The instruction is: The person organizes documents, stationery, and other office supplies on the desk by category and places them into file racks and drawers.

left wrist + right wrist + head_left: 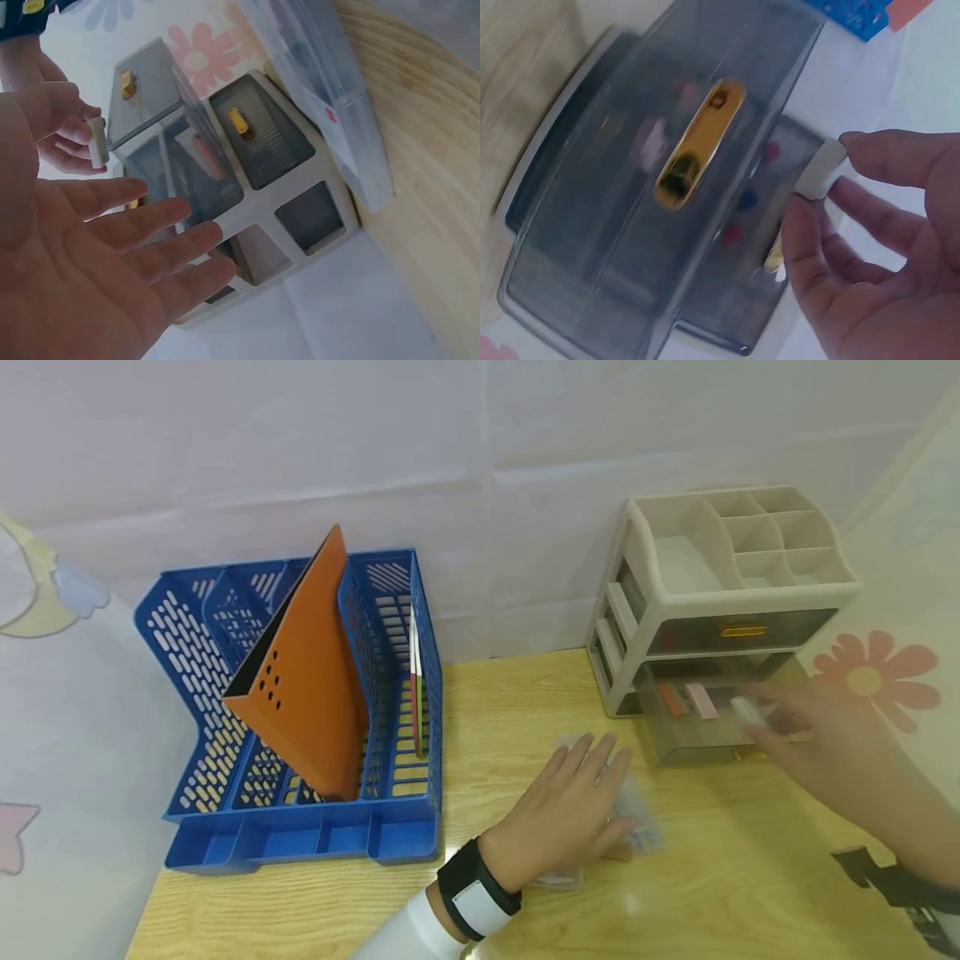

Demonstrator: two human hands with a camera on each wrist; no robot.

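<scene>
My right hand (832, 731) pinches a small white eraser (822, 169) between thumb and fingers, over the pulled-out lower drawer (678, 747) of a cream desktop organizer (652, 568). Inside this see-through drawer lie an orange block (671, 699) and a pink block (702, 701). Over the table, in the head view, my left hand (562, 818) spreads its fingers and holds nothing. Beneath it and partly hidden is clear plastic packaging (643, 818). In the left wrist view, the left palm faces the organizer.
A blue slotted desk rack (300, 827) stands on the left, with an orange folder (315, 685) leaning in it and thin booklets (416, 693) upright at its right side. The organizer's upper drawer (690, 631) is closed and has a gold handle. White patterned cloth hangs behind.
</scene>
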